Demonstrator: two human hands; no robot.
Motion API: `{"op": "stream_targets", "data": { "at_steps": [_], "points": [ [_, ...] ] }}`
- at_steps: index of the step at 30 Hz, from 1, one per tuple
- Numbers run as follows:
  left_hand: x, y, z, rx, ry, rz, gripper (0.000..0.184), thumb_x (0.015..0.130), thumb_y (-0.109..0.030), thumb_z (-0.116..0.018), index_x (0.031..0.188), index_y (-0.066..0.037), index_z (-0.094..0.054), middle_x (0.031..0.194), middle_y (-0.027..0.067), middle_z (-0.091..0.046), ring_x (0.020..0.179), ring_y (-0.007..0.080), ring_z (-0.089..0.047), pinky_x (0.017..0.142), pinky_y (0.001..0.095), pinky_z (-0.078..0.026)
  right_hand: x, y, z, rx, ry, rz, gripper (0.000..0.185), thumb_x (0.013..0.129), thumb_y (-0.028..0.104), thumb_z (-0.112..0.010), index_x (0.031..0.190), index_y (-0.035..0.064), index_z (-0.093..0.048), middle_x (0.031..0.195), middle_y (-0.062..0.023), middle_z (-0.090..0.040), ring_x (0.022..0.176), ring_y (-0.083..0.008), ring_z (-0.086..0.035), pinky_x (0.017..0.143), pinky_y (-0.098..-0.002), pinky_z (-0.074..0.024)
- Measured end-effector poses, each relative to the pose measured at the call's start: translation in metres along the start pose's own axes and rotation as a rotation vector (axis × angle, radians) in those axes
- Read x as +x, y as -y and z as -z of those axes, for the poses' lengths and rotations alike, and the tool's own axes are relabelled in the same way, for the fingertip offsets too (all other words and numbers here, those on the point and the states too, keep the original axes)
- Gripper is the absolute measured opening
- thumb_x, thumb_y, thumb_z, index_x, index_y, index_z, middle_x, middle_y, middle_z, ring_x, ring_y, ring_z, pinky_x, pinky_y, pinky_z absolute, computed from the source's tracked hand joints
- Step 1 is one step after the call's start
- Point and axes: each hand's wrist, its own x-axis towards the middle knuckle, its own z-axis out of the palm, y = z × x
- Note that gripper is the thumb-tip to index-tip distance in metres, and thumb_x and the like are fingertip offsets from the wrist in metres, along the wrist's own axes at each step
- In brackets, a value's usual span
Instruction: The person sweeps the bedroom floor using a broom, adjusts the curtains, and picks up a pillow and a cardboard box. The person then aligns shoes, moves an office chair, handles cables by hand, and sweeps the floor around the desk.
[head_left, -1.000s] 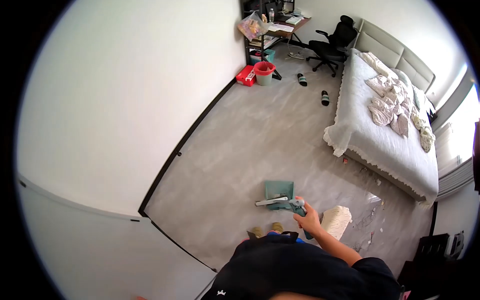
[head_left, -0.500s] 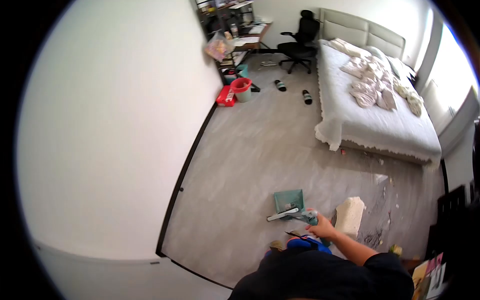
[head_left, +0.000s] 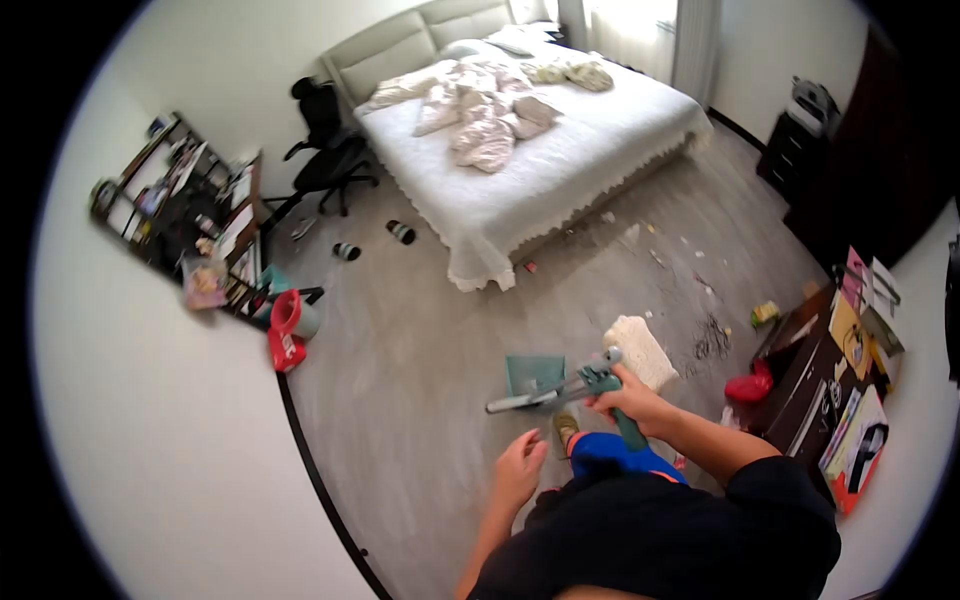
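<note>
Left hand [head_left: 520, 466] has entered view, loosely open; right hand [head_left: 634, 401] grips one green handle [head_left: 630, 429].

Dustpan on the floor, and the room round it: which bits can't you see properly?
All in the head view:
- Dustpan: near edge hidden behind the pale bar.
- Right hand: palm hidden by its own back.
- Dark tangle on the floor: too blurred to name.
- Hanging bag: contents too small and blurred.
- Dark cupboard: right side lost in the black lens edge.
</note>
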Motion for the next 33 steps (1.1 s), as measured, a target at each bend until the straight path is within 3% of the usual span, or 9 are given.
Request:
{"op": "stream_targets", "data": {
  "at_steps": [5, 12, 21, 24, 25, 27, 30, 32, 33],
  "points": [
    [0.111, -0.053, -0.03, -0.017, 0.462, 0.081, 0.042, 0.084, -0.036, -0.046, 0.1, 0.002, -0.051, 0.082, 0.017, -0.06, 0.074, 0.0258, -0.061, 0.067, 0.0331, -0.046, 0.064, 0.039, -0.017, 0.345, -0.077, 0.095, 0.076, 0.067, -0.001, -0.059, 0.129, 0.014, -0.02, 0.076, -0.0053, -0.05, 0.062, -0.0126, -0.048, 0.052, -0.0251, -0.0396],
    [0.217, -0.121, -0.009, -0.45, 0.365, 0.275, 0.045, 0.083, -0.038, -0.048, 0.098, 0.005, -0.044, 0.076, 0.0116, -0.056, 0.059, 0.016, -0.059, 0.05, 0.0255, -0.047, 0.16, 0.086, -0.025, 0.411, -0.202, 0.374, 0.084, 0.068, 0.009, -0.064, 0.133, 0.0179, -0.012, 0.091, -0.0034, -0.043, 0.079, -0.0118, -0.044, 0.07, -0.026, -0.0389],
    [0.396, -0.149, 0.004, -0.421, 0.561, -0.129, 0.036, 0.073, -0.022, -0.064, 0.094, -0.002, -0.043, 0.061, 0.0004, -0.047, 0.046, 0.0059, -0.043, 0.039, 0.0188, -0.033, 0.258, 0.188, 0.01, 0.359, -0.38, 0.55, 0.085, 0.067, 0.03, -0.069, 0.132, 0.015, -0.017, 0.083, -0.006, -0.051, 0.068, -0.0142, -0.05, 0.062, -0.0284, -0.0424],
    [0.461, -0.186, 0.017, -0.32, 0.656, -0.065, 0.028, 0.069, -0.013, -0.065, 0.085, -0.004, -0.043, 0.061, -0.0013, -0.046, 0.05, 0.0056, -0.043, 0.043, 0.019, -0.033, 0.274, 0.23, 0.056, -0.255, -0.553, 0.541, 0.073, 0.068, 0.038, -0.067, 0.127, 0.013, -0.032, 0.077, -0.0075, -0.051, 0.061, -0.0176, -0.051, 0.059, -0.0289, -0.0428],
    [0.477, -0.195, 0.016, -0.292, 0.69, -0.025, 0.025, 0.068, -0.01, -0.065, 0.08, -0.005, -0.043, 0.062, -0.0022, -0.046, 0.053, 0.0054, -0.043, 0.046, 0.0192, -0.033, 0.282, 0.242, 0.069, -0.55, -0.77, 0.647, 0.059, 0.069, 0.043, -0.064, 0.115, 0.0101, -0.047, 0.072, -0.0083, -0.05, 0.059, -0.0208, -0.051, 0.057, -0.029, -0.0425],
    [0.518, -0.204, 0.006, -0.229, 0.803, -0.126, 0.025, 0.068, -0.009, -0.064, 0.079, -0.005, -0.043, 0.063, -0.002, -0.045, 0.055, 0.0057, -0.042, 0.048, 0.0199, -0.034, 0.297, 0.28, 0.094, -0.755, -1.075, 0.973, 0.056, 0.067, 0.036, -0.066, 0.114, 0.011, -0.048, 0.069, -0.0064, -0.05, 0.061, -0.0175, -0.05, 0.059, -0.0272, -0.0417],
    [0.563, -0.236, -0.019, -0.136, 0.966, -0.178, 0.025, 0.067, -0.007, -0.063, 0.079, -0.005, -0.042, 0.064, -0.0014, -0.044, 0.058, 0.0062, -0.041, 0.052, 0.021, -0.035, 0.321, 0.329, 0.125, -0.642, -1.171, 1.132, 0.034, 0.069, 0.03, -0.068, 0.09, 0.0067, -0.056, 0.059, -0.0028, -0.047, 0.056, -0.0119, -0.046, 0.053, -0.0254, -0.0391],
    [0.593, -0.256, -0.038, -0.131, 1.028, -0.204, 0.024, 0.067, -0.006, -0.062, 0.08, -0.004, -0.041, 0.064, -0.0013, -0.044, 0.057, 0.0061, -0.041, 0.052, 0.0207, -0.035, 0.339, 0.345, 0.143, -0.255, -0.939, 0.967, 0.025, 0.071, 0.027, -0.067, 0.075, 0.0049, -0.057, 0.055, -0.0018, -0.046, 0.053, -0.0102, -0.044, 0.049, -0.0248, -0.0374],
    [0.61, -0.266, -0.048, -0.096, 1.061, -0.206, 0.023, 0.068, -0.005, -0.061, 0.08, -0.004, -0.041, 0.063, -0.0011, -0.044, 0.058, 0.0059, -0.041, 0.052, 0.0206, -0.036, 0.343, 0.356, 0.155, -0.268, -0.99, 0.951, 0.027, 0.074, 0.022, -0.065, 0.059, 0.0041, -0.051, 0.051, -0.0009, -0.045, 0.05, -0.0083, -0.042, 0.045, -0.0243, -0.0342]
  ]
}}
